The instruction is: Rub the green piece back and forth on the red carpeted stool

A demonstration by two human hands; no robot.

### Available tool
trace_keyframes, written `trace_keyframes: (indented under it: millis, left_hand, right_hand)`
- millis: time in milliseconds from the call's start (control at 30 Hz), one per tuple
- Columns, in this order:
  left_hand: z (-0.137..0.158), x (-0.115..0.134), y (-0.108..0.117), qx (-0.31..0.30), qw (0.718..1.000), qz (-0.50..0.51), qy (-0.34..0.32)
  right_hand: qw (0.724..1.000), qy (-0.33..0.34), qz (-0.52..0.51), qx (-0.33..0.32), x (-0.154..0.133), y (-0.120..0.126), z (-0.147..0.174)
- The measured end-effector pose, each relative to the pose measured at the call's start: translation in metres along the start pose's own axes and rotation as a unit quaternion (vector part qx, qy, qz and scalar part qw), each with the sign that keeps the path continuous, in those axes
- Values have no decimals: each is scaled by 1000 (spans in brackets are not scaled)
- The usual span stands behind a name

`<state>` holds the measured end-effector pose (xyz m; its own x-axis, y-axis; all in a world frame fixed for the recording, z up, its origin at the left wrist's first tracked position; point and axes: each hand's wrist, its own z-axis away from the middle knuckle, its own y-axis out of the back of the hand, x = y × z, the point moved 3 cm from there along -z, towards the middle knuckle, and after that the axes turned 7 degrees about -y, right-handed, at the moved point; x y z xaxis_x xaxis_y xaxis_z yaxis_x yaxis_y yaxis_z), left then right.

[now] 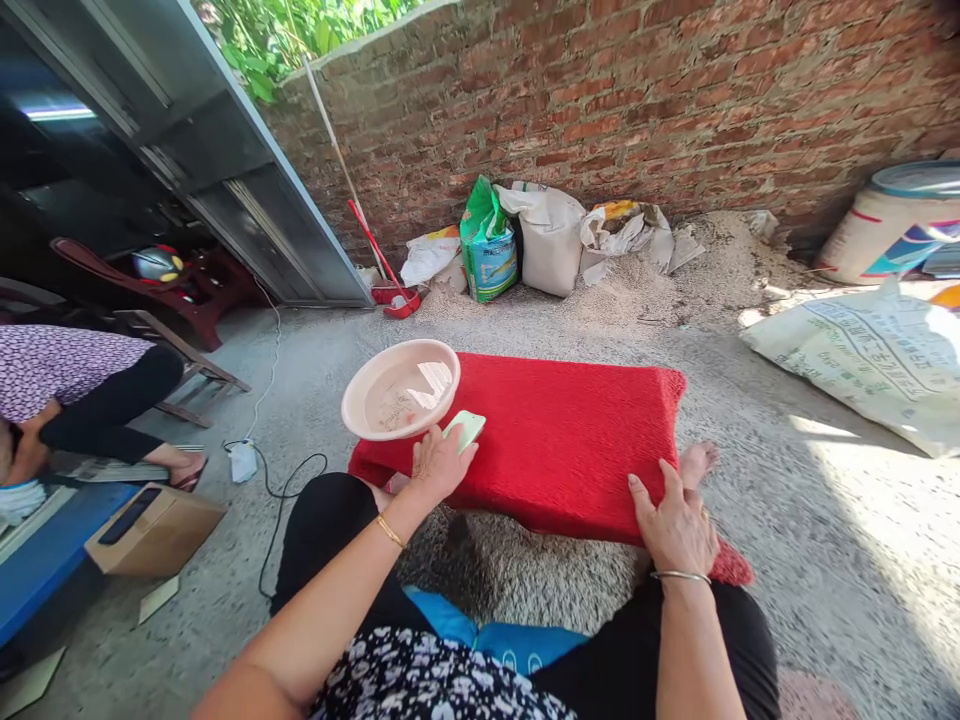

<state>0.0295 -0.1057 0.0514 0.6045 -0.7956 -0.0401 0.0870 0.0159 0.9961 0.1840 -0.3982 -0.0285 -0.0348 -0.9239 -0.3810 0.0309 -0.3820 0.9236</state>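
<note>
- Two bare hands in the head view, and I'm watching both from a distance.
- Here's the left hand (pixel 441 466), out at the left part of the red cloth (pixel 555 430), thumb and fingers pinching a pale green piece (pixel 471 428) right by the basin (pixel 360 405).
- And the right hand (pixel 679 525): fingers spread at the cloth's near right edge, no object in its grip that I can see.
- Done, as I judge it: cloth spread out, basin standing at its left end with what looks like water and a few bits inside, piece in hand.
- Left, by my reading: the handling of that piece; it's outside the basin, not let go. Whether it's been wetted or wiped, I can't tell from here, nor how many more wait.
- Off to my left, a co-worker (pixel 67 370) sits near a carton (pixel 157 530); what those hands hold is unclear.
</note>
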Motion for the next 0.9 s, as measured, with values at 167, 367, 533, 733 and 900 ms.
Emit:
trace_keyframes:
  millis: [167, 367, 533, 733, 900]
  left_hand:
    - [-2, 28, -12, -16, 1000, 13, -20]
    - [23, 143, -19, -15, 971, 76, -226]
    - [22, 143, -8, 4, 963, 92, -255]
    - [-20, 36, -7, 20, 999, 12, -39]
    - [-30, 24, -18, 22, 1000, 10, 17]
  right_hand:
    - [1000, -2, 2, -14, -1, 2, 0]
    - [1000, -2, 10, -13, -3, 6, 2]
    - [1000, 2, 6, -7, -3, 4, 1]
    - [1000, 4, 5, 5, -2, 3, 1]
    - [1000, 7, 3, 9, -2, 4, 2]
